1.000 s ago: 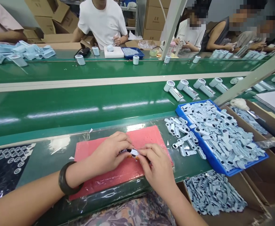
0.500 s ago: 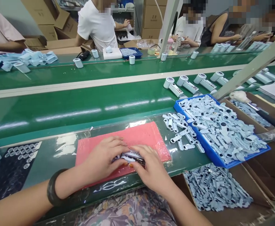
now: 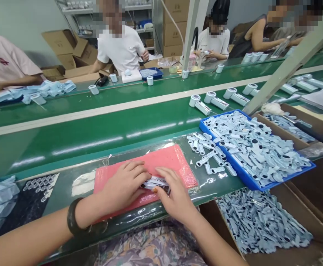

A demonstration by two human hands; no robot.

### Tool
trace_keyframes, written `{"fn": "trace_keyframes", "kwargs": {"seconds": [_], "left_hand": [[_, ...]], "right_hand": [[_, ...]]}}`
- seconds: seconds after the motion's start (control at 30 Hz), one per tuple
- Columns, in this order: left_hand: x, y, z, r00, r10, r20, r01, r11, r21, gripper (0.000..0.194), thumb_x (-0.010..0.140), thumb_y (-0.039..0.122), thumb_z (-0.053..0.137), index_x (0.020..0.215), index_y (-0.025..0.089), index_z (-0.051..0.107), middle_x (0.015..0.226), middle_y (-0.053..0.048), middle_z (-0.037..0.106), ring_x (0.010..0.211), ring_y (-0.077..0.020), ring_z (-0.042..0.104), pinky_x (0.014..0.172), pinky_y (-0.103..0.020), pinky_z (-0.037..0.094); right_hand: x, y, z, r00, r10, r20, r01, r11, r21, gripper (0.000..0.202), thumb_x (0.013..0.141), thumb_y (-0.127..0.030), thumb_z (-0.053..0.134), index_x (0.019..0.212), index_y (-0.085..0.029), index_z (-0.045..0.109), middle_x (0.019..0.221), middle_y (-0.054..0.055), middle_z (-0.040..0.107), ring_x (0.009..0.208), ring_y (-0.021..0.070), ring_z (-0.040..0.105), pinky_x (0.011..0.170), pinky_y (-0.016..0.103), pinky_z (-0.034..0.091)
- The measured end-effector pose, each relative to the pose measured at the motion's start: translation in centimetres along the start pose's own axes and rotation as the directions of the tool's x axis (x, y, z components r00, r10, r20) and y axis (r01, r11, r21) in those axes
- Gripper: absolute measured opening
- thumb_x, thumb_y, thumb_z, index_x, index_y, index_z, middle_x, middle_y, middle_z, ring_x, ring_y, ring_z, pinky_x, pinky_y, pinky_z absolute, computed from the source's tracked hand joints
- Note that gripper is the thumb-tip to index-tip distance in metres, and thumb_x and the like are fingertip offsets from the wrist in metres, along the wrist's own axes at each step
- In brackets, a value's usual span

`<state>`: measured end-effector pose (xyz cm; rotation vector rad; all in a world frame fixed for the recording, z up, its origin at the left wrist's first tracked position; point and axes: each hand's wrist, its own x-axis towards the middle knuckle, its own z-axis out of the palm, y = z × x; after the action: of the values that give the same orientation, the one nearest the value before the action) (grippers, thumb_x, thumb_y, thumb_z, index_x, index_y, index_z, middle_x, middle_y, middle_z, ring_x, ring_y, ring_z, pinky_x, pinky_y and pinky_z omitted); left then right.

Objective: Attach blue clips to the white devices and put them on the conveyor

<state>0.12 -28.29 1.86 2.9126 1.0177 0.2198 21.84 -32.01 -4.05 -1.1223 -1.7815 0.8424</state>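
On a pink foam mat (image 3: 165,159), both hands are around a small pale plastic handle piece (image 3: 159,181) printed with dark lettering. My left hand (image 3: 128,183) lies over its left end, fingers curled down and partly hiding it. At the other end, my right hand (image 3: 176,194) grips with the thumb on the near side and the fingers on the far side. Much of the piece is covered by the hands. Loose pale blue strips with dark ovals (image 3: 211,153) lie to the right of the mat.
A blue tray (image 3: 240,175) heaped with strips stands at right, above a cardboard box (image 3: 306,221) of similar parts. Beyond runs a green conveyor (image 3: 100,127) carrying pale housings (image 3: 201,105). At left are a dark sheet of round stickers (image 3: 32,197) and pale shells (image 3: 0,203). Co-workers sit opposite.
The view has swung slightly. My right fingers have lifted and spread a little, baring more of the lettering on the handle piece. A co-worker opposite has lowered a hand.
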Motion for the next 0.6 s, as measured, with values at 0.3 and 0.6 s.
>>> {"fn": "trace_keyframes", "kwargs": {"seconds": [0.3,0.6], "left_hand": [[11.7,-12.9,-2.9,1.0,-0.008,0.006,0.006,0.953,0.303,0.027,0.09,0.01,0.052,0.104,0.024,0.071,0.118,-0.009,0.069,0.133,-0.034,0.05,0.109,-0.055,0.038],[23.0,-21.4,1.0,0.984,-0.137,-0.116,0.156,0.972,0.173,0.048,0.084,0.004,0.049,0.123,0.024,0.069,0.136,-0.012,0.063,0.142,-0.0305,0.042,0.118,-0.055,0.032]], "right_hand": [[-0.9,1.2,-1.1,0.951,-0.002,-0.309,0.059,0.983,0.175,0.032,0.086,-0.004,0.041,0.079,-0.023,0.066,0.078,0.0,0.059,0.075,0.0139,0.059,0.068,0.027,0.044],[0.7,1.0,-1.4,0.969,-0.035,-0.244,0.005,0.992,-0.123,0.028,0.075,-0.012,0.054,0.09,-0.026,0.073,0.08,0.001,0.062,0.075,0.0168,0.062,0.069,0.03,0.048]]}}
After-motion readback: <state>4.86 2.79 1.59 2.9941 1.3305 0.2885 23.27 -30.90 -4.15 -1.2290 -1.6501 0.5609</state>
